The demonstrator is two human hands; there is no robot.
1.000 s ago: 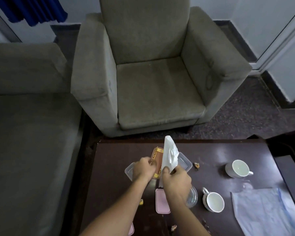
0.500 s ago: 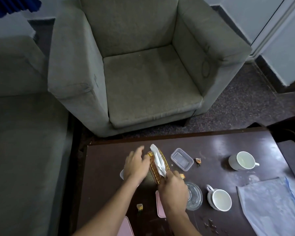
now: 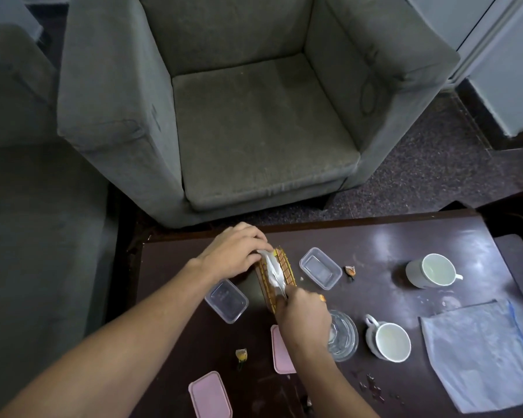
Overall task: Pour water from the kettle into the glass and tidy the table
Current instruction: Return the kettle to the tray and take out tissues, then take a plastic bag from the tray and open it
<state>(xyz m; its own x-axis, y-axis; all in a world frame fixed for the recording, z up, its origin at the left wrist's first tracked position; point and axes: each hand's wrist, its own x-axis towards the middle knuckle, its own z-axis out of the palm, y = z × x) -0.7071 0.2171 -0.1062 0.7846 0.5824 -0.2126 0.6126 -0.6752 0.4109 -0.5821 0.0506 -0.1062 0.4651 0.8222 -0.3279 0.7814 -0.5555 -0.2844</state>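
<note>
On the dark table [image 3: 384, 236] stands a gold wire napkin holder [image 3: 285, 267] with white napkins [image 3: 273, 270] in its slot. My left hand [image 3: 234, 254] grips the holder's far end and presses on the napkins. My right hand [image 3: 304, 315] pinches the near end of the napkins at the holder. A clear glass [image 3: 343, 337] stands just right of my right wrist, partly hidden by it. No kettle is in view.
Two clear plastic boxes [image 3: 226, 300] [image 3: 320, 268] flank the holder. Two pink lids [image 3: 210, 395] [image 3: 280, 354] lie near the front edge. Two white cups [image 3: 432, 270] [image 3: 388, 342], a blue-white cloth [image 3: 477, 354] and small scraps [image 3: 350, 270] [image 3: 241, 355] sit to the right. A grey armchair [image 3: 254, 116] stands beyond the table.
The napkins, held upright above the table a second ago, have gone down into the holder. My left hand has shifted onto the holder's far end. The camera has tilted down.
</note>
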